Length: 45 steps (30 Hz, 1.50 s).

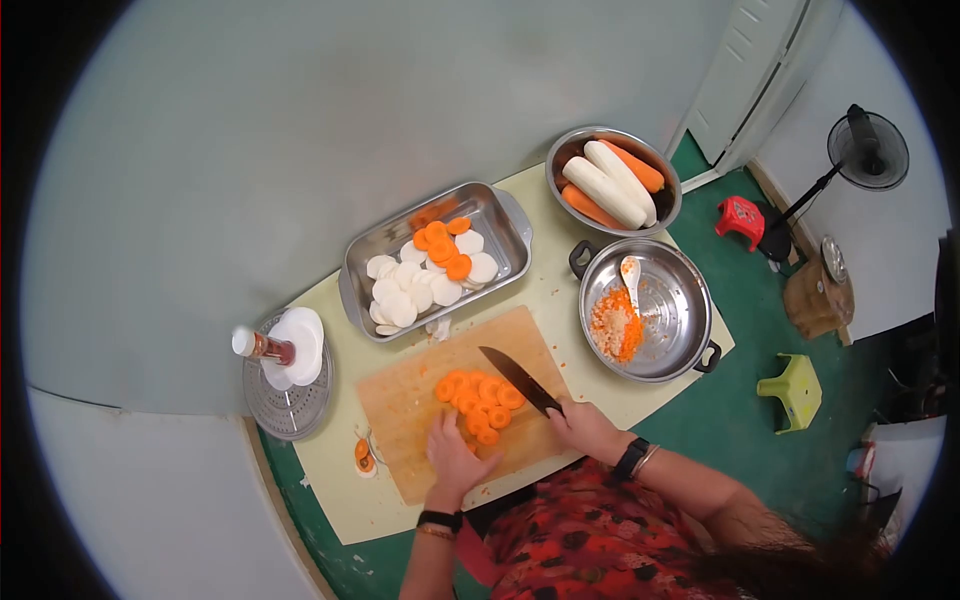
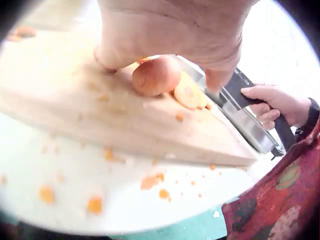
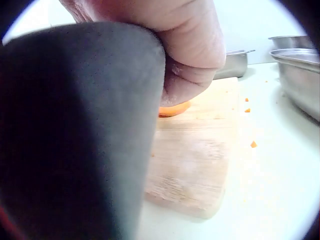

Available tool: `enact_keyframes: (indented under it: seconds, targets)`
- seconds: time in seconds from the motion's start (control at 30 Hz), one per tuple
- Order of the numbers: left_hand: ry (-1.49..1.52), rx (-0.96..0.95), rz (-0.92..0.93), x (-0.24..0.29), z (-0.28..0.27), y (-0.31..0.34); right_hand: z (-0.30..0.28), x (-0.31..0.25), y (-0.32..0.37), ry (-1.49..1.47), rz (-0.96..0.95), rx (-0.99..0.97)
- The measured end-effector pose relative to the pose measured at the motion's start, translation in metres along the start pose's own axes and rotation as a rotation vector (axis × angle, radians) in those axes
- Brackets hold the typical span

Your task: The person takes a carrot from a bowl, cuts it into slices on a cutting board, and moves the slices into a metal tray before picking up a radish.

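Note:
On the wooden cutting board [image 1: 400, 400] lies a pile of round carrot slices [image 1: 478, 392]. My left hand [image 1: 456, 455] is at the near left edge of that pile, fingers reaching to the slices and thumb spread away to the right. In the left wrist view its fingertips [image 2: 157, 76] come down right beside a carrot slice [image 2: 188, 94]. My right hand [image 1: 590, 430] grips the black handle of a kitchen knife [image 1: 520, 378], whose dark blade points up and left past the pile's right side. The handle [image 3: 85, 125] fills much of the right wrist view.
Behind the board stands a metal tray [image 1: 512, 250] with white and carrot slices. A two-handled pan [image 1: 680, 310] holds minced bits and a white spoon [image 1: 630, 275]. A bowl [image 1: 665, 215] holds whole carrots and peeled white radishes. Left are a perforated metal disc [image 1: 290, 405] and a bottle [image 1: 262, 346].

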<state>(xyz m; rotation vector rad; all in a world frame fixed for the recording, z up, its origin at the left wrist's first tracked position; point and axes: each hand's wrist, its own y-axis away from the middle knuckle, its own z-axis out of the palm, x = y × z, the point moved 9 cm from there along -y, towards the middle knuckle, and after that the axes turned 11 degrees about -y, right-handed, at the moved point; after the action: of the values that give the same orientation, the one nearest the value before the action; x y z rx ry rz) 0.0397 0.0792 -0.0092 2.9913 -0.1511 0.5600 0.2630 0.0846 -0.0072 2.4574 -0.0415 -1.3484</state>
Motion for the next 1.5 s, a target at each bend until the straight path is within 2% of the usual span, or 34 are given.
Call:
enact_keyframes:
  seconds: [0.13,0.23,0.33,0.53,0.63,0.73,0.9,1.03,1.1,1.23,1.4,1.5]
  targets:
    - [-0.214,-0.269,0.080,0.010,0.004,-0.049,-0.011,0.010,0.011,-0.042,0.001,0.045]
    - [-0.298,-0.474,0.066,0.019,0.008,-0.071,-0.020,0.010,0.018,-0.066,-0.002,0.072]
    - [-0.315,-0.565,0.066,0.028,0.011,-0.075,-0.018,0.026,0.017,-0.105,0.011,0.098]
    - [-0.174,-0.403,0.132,0.019,0.021,-0.074,0.002,0.061,0.005,-0.226,0.061,0.078]
    - [-0.116,-0.410,0.048,0.013,0.021,-0.074,0.010,0.067,0.002,-0.246,0.083,0.031]
    - [-0.065,-0.317,0.040,0.004,0.022,-0.077,0.018,0.063,0.001,-0.238,0.105,-0.051]
    - [0.109,-0.317,0.018,-0.001,0.021,-0.075,0.047,0.049,0.000,-0.262,0.136,-0.232]
    - [0.233,-0.249,0.086,-0.006,0.025,-0.073,0.067,0.037,-0.003,-0.319,0.062,-0.246]
    - [0.397,-0.305,-0.030,-0.010,0.028,-0.072,0.074,0.034,-0.006,-0.380,0.057,-0.241]
    - [0.720,-0.378,-0.249,-0.011,0.031,-0.070,0.078,0.035,-0.012,-0.437,0.183,-0.283]
    - [0.775,-0.407,-0.275,-0.004,0.036,-0.069,0.078,0.030,-0.014,-0.569,0.183,-0.301]
    - [0.783,-0.427,-0.274,-0.009,0.050,-0.069,0.073,0.028,-0.011,-0.553,0.244,-0.306]
